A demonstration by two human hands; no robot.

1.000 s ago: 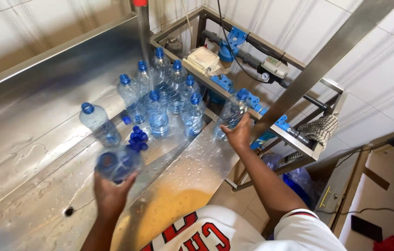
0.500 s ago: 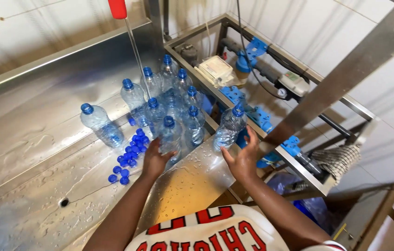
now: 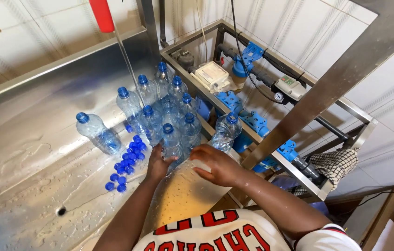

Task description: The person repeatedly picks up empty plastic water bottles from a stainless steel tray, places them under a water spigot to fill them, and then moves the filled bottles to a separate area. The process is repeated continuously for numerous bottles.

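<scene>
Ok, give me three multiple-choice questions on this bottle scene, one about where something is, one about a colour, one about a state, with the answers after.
1. Where does the pile of loose caps lie?
A. On the wet steel counter, left of the left hand
B. On the checked cloth
C. Inside the white box

2. What colour are the caps on the bottles?
A. Red
B. Blue
C. White

3. How does the lone bottle at the left stand, set apart from the bottle cluster?
A. Flat on its side, uncapped
B. Upside down
C. Upright, capped

Answers: 1 A, the caps sit in a heap on the steel surface beside the left hand. 2 B, every cap in view is blue. 3 C, it stands on its base with its cap on top. The right hand rests by the near bottles.
</scene>
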